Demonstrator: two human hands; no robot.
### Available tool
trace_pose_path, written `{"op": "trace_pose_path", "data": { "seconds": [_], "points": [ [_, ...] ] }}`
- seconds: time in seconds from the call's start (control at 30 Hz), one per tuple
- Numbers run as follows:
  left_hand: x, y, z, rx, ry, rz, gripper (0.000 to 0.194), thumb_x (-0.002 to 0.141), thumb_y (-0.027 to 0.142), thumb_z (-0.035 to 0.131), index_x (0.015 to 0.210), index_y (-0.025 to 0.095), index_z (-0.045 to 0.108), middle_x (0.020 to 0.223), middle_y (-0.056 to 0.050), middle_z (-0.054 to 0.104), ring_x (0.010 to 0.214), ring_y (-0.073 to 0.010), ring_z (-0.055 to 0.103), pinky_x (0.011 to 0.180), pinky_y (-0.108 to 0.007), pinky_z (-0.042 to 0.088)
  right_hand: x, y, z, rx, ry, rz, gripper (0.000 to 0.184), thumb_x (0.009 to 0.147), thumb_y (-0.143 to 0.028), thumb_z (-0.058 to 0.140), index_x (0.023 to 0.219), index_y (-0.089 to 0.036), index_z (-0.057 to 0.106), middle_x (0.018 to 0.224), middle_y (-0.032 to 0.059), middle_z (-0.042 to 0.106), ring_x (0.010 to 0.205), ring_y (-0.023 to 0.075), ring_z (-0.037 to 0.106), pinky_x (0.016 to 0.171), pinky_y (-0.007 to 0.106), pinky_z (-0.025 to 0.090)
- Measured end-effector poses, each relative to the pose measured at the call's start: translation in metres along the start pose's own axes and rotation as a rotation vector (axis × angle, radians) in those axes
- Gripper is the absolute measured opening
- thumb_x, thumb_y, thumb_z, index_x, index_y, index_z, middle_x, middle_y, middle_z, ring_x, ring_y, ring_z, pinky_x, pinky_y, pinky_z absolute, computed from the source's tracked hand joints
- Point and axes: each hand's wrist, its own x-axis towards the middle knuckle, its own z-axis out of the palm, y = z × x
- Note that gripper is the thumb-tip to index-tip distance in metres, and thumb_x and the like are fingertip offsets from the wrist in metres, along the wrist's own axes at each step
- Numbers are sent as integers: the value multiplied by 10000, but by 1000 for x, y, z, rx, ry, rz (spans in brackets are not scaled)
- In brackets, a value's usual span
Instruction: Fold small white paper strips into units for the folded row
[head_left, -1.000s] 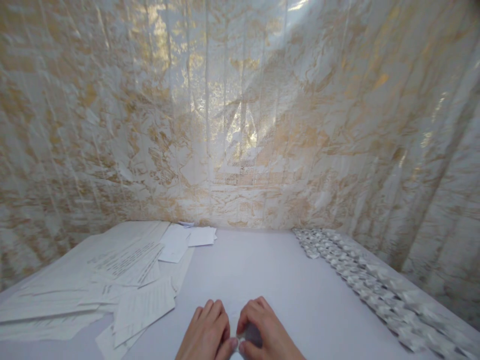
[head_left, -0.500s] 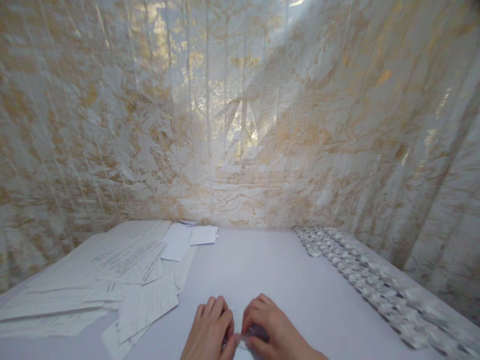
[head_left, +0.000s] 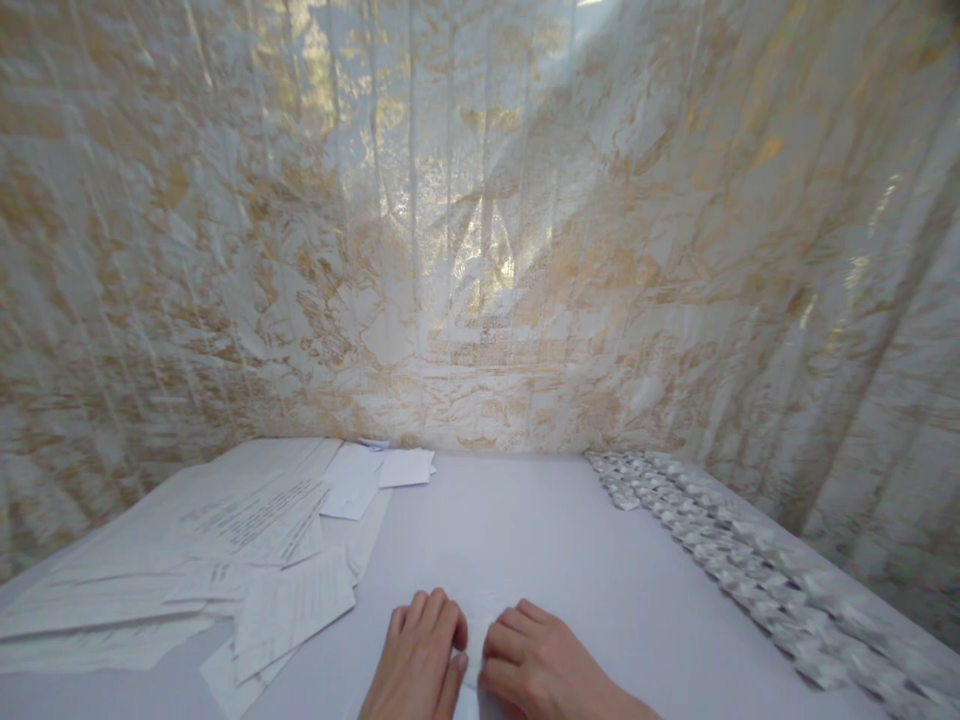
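My left hand [head_left: 421, 655] rests low in the middle of the view, fingers curled down at the white tabletop. Just to its right, my right hand [head_left: 544, 660] is bent the same way, its thumb mostly hidden beneath the fingers. In the narrow gap between them shows a small piece of white paper [head_left: 466, 703], running under both hands. Its outline is hard to make out against the pale table [head_left: 517, 540], and the fingertips pressing on it are partly hidden.
Printed paper sheets [head_left: 135, 560] and loose cut pieces [head_left: 296, 605] overlap on the left. Small blank white papers [head_left: 406, 468] lie at the back. Rows of small folded whitish-grey packets [head_left: 742, 565] line the right side. A gold-patterned curtain [head_left: 480, 250] hangs behind the table.
My right hand has lowered and its fingers have closed down over the paper, hiding the gap under its palm. My left thumb has drawn back from the right hand's fingertips.
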Motion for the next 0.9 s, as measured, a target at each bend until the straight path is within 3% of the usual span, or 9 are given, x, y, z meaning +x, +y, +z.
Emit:
{"op": "trace_pose_path", "data": {
  "seconds": [0.17,0.4,0.6,0.9],
  "points": [
    [1,-1,1,-15,-12,-1,167,886,86,448,902,211,558,1004,-50,624,977,-245,523,855,-401,339,-1,-2,1,3,-66,7,184,901,-270,732,777,-197,619,741,-25,642,670,156,514,623,313,315],
    [1,0,0,10,-8,-15,181,875,65,455,896,206,565,993,-51,626,981,-251,532,855,-411,339,1,-3,-4,-14,-91,-59,268,994,-293,666,757,-184,602,707,-21,628,657,160,491,624,316,322],
    [2,0,1,-18,-5,-25,183,895,74,450,894,213,569,1005,-49,633,986,-250,532,861,-411,336,-2,-2,-7,2,-120,-69,218,992,-308,671,817,-188,624,737,-23,629,684,163,520,644,314,335],
    [2,-1,-1,-56,0,-18,234,896,35,416,889,215,566,982,-39,641,965,-230,542,854,-382,340,-1,-3,0,-26,-68,-41,231,993,-324,658,799,-206,615,726,-26,610,664,167,497,605,320,311]
  ]
}}
